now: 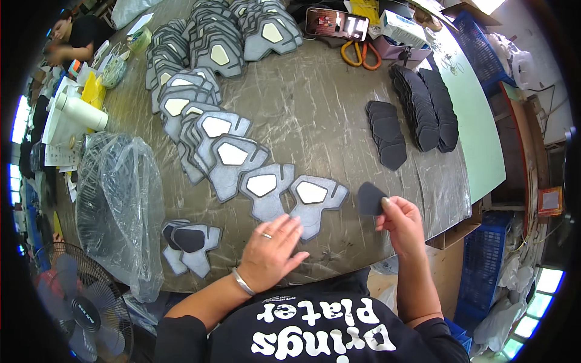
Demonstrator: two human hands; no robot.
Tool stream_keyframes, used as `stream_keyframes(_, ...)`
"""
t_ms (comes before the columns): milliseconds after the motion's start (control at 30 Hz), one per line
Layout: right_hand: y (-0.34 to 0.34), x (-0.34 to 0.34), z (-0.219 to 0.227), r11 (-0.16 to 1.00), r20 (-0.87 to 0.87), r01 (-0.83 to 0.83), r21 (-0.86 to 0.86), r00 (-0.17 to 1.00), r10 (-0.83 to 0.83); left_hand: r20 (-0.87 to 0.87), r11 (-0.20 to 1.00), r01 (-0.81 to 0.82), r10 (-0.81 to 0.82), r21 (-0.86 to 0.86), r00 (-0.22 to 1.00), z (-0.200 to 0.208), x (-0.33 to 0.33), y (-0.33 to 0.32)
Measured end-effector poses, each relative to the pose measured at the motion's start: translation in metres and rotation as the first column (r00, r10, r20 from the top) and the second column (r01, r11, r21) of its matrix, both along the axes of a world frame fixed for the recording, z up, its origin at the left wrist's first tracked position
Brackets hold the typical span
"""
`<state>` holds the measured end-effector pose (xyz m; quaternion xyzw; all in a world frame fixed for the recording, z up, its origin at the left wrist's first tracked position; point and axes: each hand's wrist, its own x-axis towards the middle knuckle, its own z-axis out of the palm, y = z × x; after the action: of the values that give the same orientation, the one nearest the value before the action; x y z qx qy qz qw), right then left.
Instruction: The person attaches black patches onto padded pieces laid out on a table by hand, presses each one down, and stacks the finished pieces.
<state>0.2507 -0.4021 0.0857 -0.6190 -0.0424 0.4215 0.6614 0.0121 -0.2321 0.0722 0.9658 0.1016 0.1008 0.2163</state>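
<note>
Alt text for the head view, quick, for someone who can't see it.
A person's right hand pinches a dark patch over a brown table, while the left hand is at the lower edges of two grey pieces with white panels. More grey pieces form overlapping rows toward the upper left; stacks of dark patches lie at the upper right.

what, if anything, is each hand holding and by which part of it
The right hand pinches a black patch by its right edge. The left hand grips nothing, lying open at a grey piece.

Black short-sleeved T-shirt (pixel 315 323), large white lettering (pixel 363 342); left hand (pixel 270 254) with ring (pixel 266 235), silver wrist bangle (pixel 243 282).
</note>
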Motion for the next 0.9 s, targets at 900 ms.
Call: stream_keyframes(900,0.083,-0.036,-0.007,0.893,0.193,-0.183,-0.411,0.94,0.281,0.199,0.985,-0.116,0.14,-0.127,0.97,-0.023,0.026,0.014)
